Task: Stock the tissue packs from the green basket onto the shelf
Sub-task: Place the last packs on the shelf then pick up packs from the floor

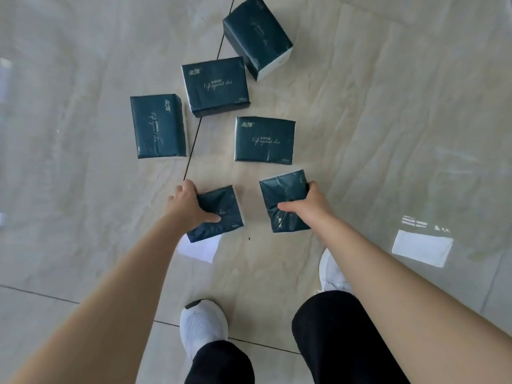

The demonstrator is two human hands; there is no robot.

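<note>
**Two packs in hand, four loose on the tiles**

Nearest: white left shoe (203, 325) and white right shoe (331, 273), dark trousers (338, 336), standing on a glossy pale tiled floor (388, 134). Both bare forearms reach forward and down.

Left hand (188, 203): thumb across the top face of the near-left pack (224, 214), fingers curled round its far edge, gripping it. Right hand (307, 203): same hold on the near-right pack (282, 195), thumb on top, fingers wrapped over the right edge. Both packs dark teal, wrappers creased, tilted. Cannot tell if either is clear of the floor. Small dark speck (249, 239) on the tile between them.

Beyond, lying flat, label up: middle pack (264, 139) just past the right hand; left pack (158, 126) turned lengthwise, beside a dark joint line (194, 142); upper pack (216, 85) lying across that line. Farthest: far pack (256, 34), angled, white end showing, near the upper pack but apart from it.
</note>
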